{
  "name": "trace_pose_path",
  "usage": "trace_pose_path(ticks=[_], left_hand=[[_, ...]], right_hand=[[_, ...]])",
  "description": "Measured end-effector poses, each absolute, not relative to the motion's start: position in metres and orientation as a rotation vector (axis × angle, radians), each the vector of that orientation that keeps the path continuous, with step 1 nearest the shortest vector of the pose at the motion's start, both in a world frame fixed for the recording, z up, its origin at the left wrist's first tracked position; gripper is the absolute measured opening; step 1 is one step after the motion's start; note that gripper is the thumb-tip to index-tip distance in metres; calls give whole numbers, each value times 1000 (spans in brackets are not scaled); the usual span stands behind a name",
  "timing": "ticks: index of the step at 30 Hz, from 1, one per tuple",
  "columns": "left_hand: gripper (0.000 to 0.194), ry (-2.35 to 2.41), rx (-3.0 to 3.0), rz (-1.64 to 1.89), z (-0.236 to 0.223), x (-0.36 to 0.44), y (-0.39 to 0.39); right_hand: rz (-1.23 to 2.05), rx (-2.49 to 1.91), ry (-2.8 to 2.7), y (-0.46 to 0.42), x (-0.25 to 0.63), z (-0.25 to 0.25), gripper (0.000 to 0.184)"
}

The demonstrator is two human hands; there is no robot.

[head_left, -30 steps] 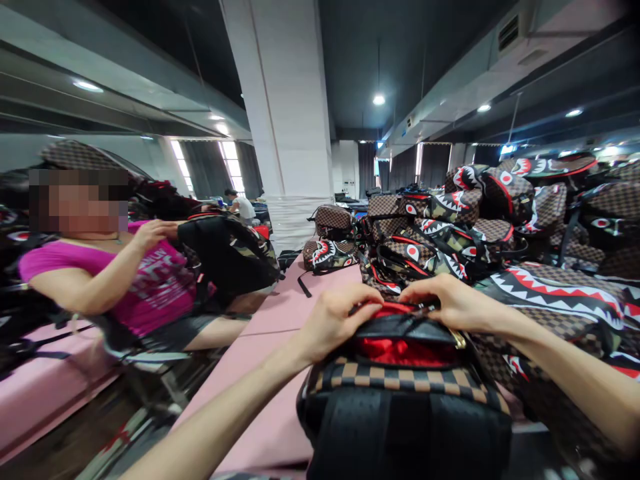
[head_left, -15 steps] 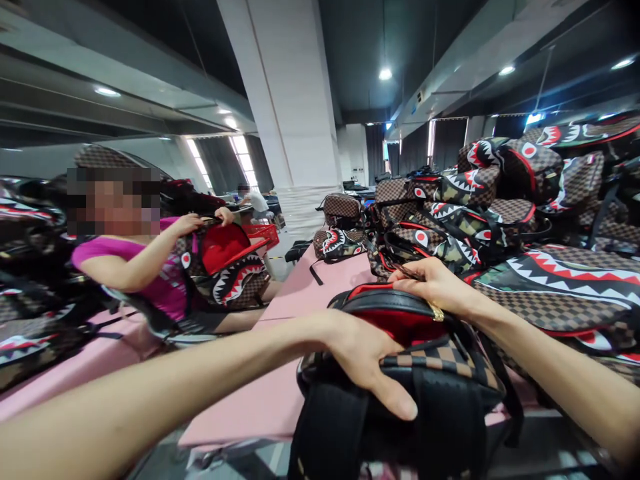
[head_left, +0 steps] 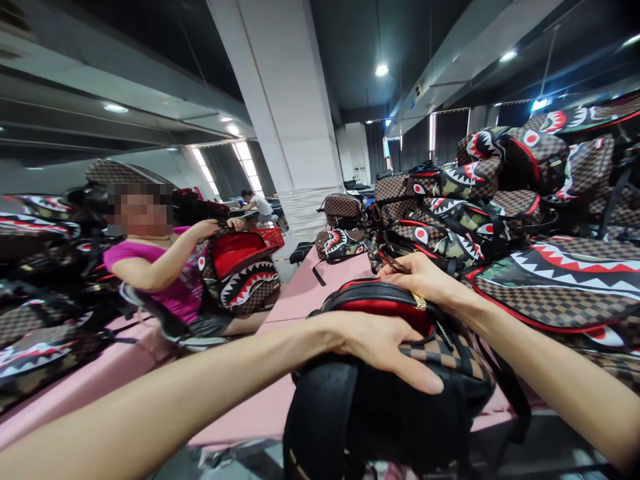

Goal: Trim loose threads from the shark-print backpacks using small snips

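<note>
A brown-and-tan checkered backpack (head_left: 440,353) with black padded back and red lining stands before me on the pink table (head_left: 310,293). My left hand (head_left: 385,347) lies flat across its top, fingers stretched out over the back panel. Past it, my right hand (head_left: 425,277) is pinched closed at the far edge of the bag's open mouth, next to a gold zipper pull (head_left: 419,302); what the fingers hold is too small to make out.
A large heap of shark-mouth backpacks (head_left: 480,200) fills the right side and far end of the table. On the left a person in a pink shirt (head_left: 170,280) holds open another shark backpack (head_left: 245,273). A white pillar (head_left: 280,120) rises behind.
My left hand has left the bag's opening, moved onto the near back panel and slid further right. The backpack has tipped toward me. The person on the left has opened a bag.
</note>
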State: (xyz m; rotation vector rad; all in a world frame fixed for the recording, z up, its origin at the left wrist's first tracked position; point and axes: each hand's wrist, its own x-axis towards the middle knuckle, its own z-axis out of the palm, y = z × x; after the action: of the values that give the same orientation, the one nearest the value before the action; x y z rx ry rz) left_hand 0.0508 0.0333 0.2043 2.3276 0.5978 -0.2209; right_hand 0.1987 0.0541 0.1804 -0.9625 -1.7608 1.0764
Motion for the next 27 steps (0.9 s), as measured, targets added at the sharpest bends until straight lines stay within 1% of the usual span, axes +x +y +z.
trace_pose_path(ticks=[2, 5, 8, 10, 12, 14, 16, 18, 20, 22, 23, 24, 27], left_hand=[[39, 585, 2136, -285, 196, 53, 43], [41, 590, 2011, -178, 192, 55, 59], [48, 617, 1911, -114, 194, 53, 73], [48, 638, 1811, -97, 195, 49, 81], [46, 656, 1719, -65, 194, 48, 89], [42, 665, 1673, -12, 191, 52, 94], [35, 658, 1668, 58, 189, 59, 96], [31, 656, 1652, 114, 188, 66, 94], [31, 661, 1650, 132, 187, 70, 92], [33, 668, 1692, 139, 187, 70, 91], [34, 668, 1722, 145, 187, 68, 91], [35, 667, 1751, 145, 188, 65, 92], [44, 670, 1935, 108, 196, 55, 91]], right_hand=[[1089, -946, -1773, 62, 197, 179, 17], [1041, -987, -1698, 75, 201, 177, 24], [784, -998, -1514, 65, 218, 174, 33], [608, -1015, -1362, 40, 235, 167, 33], [551, -1135, -1314, 7, 250, 155, 37], [632, -1282, -1429, -22, 259, 141, 39], [750, -1381, -1522, -40, 258, 131, 38], [864, -1422, -1490, -45, 246, 128, 35], [1042, -1355, -1368, -41, 231, 128, 34], [1231, -1204, -1262, -34, 217, 128, 39], [1272, -1142, -1250, -30, 212, 127, 41], [1255, -1122, -1266, -26, 209, 124, 42], [1032, -1218, -1427, -14, 208, 112, 38]])
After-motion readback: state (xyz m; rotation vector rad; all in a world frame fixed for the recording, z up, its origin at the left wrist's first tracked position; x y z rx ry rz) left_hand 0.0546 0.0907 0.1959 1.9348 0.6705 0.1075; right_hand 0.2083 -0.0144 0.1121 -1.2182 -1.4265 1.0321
